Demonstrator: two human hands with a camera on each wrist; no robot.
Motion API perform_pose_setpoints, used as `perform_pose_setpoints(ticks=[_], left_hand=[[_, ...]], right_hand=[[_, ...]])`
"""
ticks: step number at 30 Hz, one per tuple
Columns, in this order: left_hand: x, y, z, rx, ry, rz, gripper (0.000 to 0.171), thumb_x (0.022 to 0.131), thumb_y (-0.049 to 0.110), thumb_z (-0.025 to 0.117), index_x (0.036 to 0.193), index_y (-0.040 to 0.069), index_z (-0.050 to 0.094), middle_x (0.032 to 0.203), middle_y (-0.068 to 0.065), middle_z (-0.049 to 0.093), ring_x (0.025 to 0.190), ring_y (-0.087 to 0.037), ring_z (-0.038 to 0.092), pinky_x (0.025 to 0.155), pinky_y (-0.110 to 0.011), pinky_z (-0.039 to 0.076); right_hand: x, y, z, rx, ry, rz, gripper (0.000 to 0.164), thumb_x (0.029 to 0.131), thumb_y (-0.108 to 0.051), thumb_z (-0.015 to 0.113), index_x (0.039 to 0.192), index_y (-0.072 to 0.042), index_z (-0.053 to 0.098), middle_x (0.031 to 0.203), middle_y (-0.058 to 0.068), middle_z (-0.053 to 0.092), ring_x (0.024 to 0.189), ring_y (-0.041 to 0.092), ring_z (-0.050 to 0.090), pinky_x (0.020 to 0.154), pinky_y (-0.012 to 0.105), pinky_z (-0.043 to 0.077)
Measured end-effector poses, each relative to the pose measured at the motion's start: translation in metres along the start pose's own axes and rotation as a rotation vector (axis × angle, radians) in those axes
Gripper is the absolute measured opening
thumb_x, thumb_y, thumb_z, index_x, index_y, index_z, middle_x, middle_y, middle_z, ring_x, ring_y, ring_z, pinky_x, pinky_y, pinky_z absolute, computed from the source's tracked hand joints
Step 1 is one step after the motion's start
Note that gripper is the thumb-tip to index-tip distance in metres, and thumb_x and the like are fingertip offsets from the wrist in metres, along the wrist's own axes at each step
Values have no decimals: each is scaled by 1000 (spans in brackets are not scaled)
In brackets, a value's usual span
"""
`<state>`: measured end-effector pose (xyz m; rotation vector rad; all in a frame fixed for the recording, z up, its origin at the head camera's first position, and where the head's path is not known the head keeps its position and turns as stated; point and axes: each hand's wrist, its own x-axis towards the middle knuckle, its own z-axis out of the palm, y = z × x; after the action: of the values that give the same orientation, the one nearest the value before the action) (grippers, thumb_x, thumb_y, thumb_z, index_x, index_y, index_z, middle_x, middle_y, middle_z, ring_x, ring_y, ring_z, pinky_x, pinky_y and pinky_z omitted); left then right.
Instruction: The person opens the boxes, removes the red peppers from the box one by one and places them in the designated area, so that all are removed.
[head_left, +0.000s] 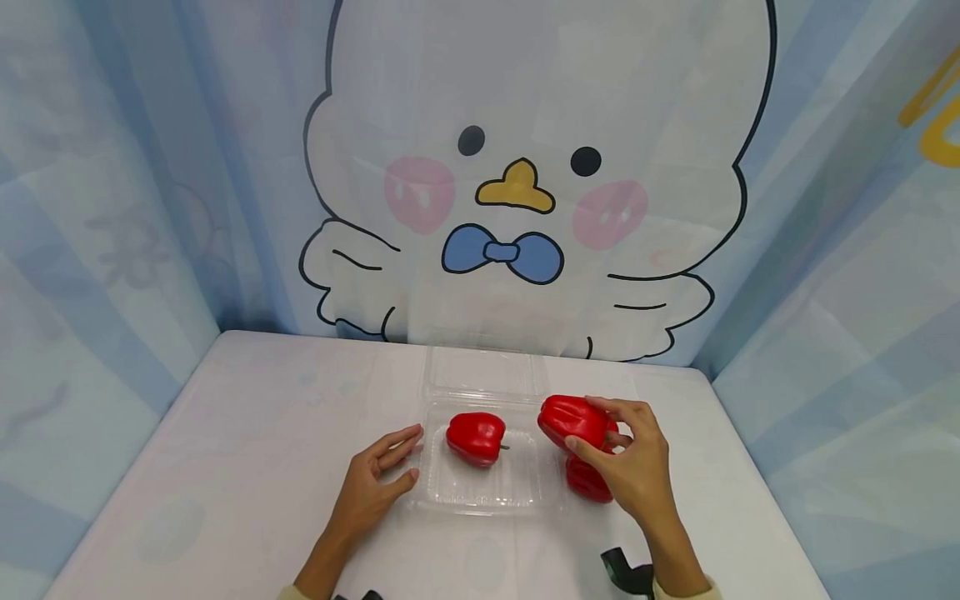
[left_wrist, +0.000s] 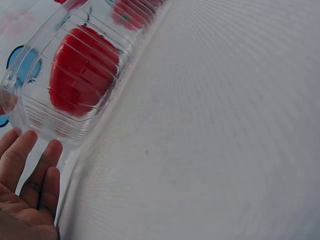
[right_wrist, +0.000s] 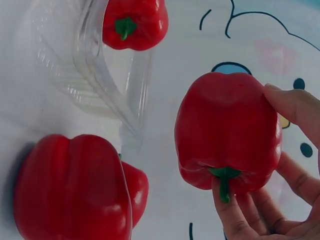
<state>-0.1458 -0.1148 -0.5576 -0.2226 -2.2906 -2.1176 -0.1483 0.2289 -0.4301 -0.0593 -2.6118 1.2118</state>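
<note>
In the head view, my right hand [head_left: 637,462] grips a red bell pepper [head_left: 572,419] between thumb and fingers, raised at the right side of a clear plastic container [head_left: 457,493]. The right wrist view shows this held pepper's green stem [right_wrist: 225,182] pointing down. One red bell pepper [head_left: 476,438] lies inside the container, its stem to the right. My left hand [head_left: 367,483] has its fingers spread loosely, fingertips at the container's left edge. Another red pepper [right_wrist: 75,190] stands on the table beside the container, partly covering one more pepper [right_wrist: 136,192].
The container's clear lid [head_left: 483,371] is folded back toward the rear table edge. White table surface [head_left: 262,433] stretches to both sides. A curtain with a cartoon bird [head_left: 517,100] hangs behind. A dark strap-like piece [head_left: 628,575] shows beside my right wrist.
</note>
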Motion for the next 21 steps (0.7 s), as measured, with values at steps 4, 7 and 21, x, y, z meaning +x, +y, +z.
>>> perform_pose_setpoints(ticks=[4,7,21], left_hand=[[0,0,0,4,0,2,61,92,-3,75,149,13,61,150,-8,64,139,-22,63,109,-7,41],[0,1,0,0,2,-2,62,91,-4,75,149,13,61,150,-8,64,138,-23,64,109,-7,41],[0,2,0,-11,-5,0,61,93,-4,74,150,12,59,151,-10,63,138,-23,64,108,-8,44]], right_hand=[[3,3,-4,-20,14,4,66,81,-21,94,141,-15,67,139,11,57,128,30,56,99,56,61],[5,5,-6,-32,24,5,67,81,-22,94,142,-15,66,140,12,56,128,31,56,100,57,60],[16,20,-19,-72,64,12,67,82,-20,93,143,-15,65,141,14,56,128,34,57,99,56,59]])
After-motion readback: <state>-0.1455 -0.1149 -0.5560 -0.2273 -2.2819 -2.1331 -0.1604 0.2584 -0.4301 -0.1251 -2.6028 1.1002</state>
